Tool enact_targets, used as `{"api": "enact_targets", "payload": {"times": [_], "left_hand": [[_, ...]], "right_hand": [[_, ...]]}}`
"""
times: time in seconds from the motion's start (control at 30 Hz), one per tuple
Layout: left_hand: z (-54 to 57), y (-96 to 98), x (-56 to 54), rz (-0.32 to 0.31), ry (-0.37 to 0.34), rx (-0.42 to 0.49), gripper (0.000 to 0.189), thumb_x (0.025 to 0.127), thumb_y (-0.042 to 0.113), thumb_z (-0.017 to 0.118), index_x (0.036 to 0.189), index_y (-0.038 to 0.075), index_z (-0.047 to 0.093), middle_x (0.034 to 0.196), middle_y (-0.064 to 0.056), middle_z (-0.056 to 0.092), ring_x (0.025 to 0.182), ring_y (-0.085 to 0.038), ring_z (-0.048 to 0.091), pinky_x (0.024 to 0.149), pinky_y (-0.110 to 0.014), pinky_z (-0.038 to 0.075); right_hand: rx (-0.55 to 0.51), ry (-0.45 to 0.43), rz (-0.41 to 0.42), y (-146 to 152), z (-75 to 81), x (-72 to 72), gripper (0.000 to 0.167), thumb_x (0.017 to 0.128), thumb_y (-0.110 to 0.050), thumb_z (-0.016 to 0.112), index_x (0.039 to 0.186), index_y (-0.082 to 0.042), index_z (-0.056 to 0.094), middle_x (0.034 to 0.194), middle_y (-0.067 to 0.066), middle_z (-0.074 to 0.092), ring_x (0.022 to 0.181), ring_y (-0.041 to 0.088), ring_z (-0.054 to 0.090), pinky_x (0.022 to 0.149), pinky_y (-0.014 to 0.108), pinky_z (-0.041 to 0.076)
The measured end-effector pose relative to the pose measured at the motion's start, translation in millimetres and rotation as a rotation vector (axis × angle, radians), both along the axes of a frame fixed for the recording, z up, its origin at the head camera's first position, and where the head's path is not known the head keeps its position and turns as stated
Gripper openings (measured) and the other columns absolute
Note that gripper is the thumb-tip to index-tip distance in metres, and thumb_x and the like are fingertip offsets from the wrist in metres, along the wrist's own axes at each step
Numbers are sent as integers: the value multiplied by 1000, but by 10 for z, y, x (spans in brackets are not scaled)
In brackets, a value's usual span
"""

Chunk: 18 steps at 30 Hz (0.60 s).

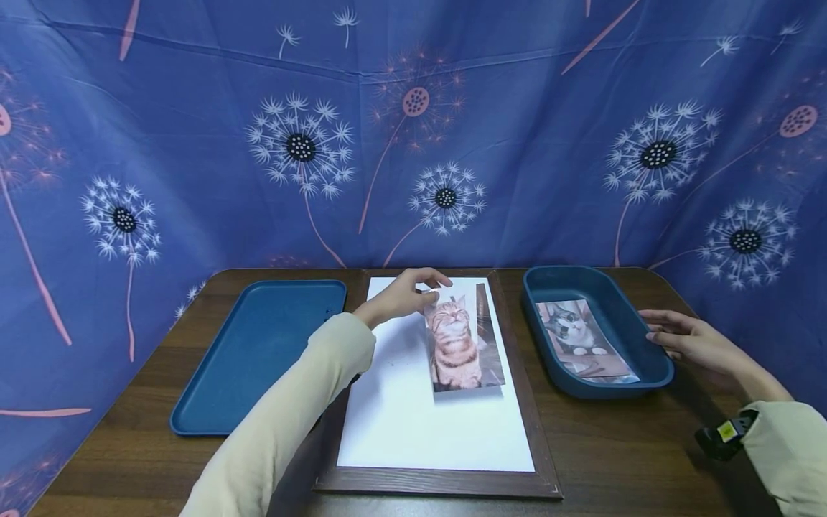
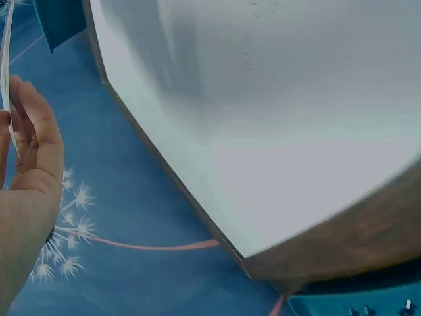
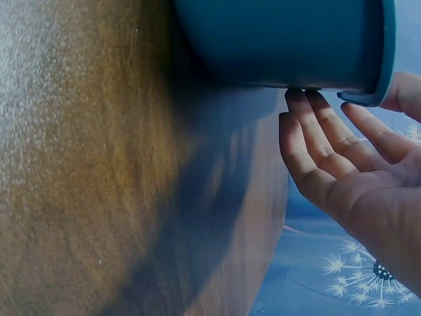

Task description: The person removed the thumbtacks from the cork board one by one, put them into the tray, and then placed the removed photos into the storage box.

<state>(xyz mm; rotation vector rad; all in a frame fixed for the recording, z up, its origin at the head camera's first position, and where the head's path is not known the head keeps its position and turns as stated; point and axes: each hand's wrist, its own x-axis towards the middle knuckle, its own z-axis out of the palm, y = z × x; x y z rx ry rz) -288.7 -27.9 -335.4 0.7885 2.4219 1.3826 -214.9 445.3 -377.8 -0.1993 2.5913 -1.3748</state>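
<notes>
My left hand (image 1: 408, 294) pinches a cat photo (image 1: 455, 345) near its upper left corner. The picture, of an orange striped cat with closed eyes, hangs close over the white board (image 1: 388, 424) and casts a shadow on it. In the left wrist view the photo (image 2: 6, 52) shows edge-on between thumb and fingers (image 2: 43, 125). My right hand (image 1: 701, 345) grips the rim of the deep blue tub (image 1: 604, 287), with several fingertips against its outer wall in the right wrist view. Inside the tub, a grey-and-white cat photo (image 1: 571, 330) lies over other prints, mostly hidden.
A shallow blue tray (image 1: 265, 345) lies left of the board, partly behind my left sleeve (image 1: 284, 416). The board has a dark wooden frame (image 1: 446, 482). Everything stands on a brown wooden table (image 1: 614, 459), with a blue dandelion-print cloth (image 1: 517, 143) hanging behind.
</notes>
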Motion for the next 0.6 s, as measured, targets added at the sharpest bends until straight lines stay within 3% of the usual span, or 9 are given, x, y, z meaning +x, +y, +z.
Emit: {"api": "enact_targets", "payload": {"times": [0.4, 0.6], "left_hand": [[-32, 329, -45, 51, 29, 76, 27, 90, 6, 50, 115, 10, 59, 112, -11, 53, 75, -21, 58, 68, -34, 53], [-40, 510, -37, 65, 35, 80, 26, 90, 6, 50, 113, 13, 60, 111, -9, 55, 72, -14, 56, 67, -33, 53]], "right_hand": [[4, -22, -18, 10, -28, -9, 49, 95, -26, 47, 138, -9, 31, 101, -33, 50, 90, -12, 52, 70, 21, 47], [18, -10, -18, 6, -36, -5, 48, 96, -25, 47, 139, -11, 31, 101, -35, 48, 90, -15, 50, 70, 22, 48]]}}
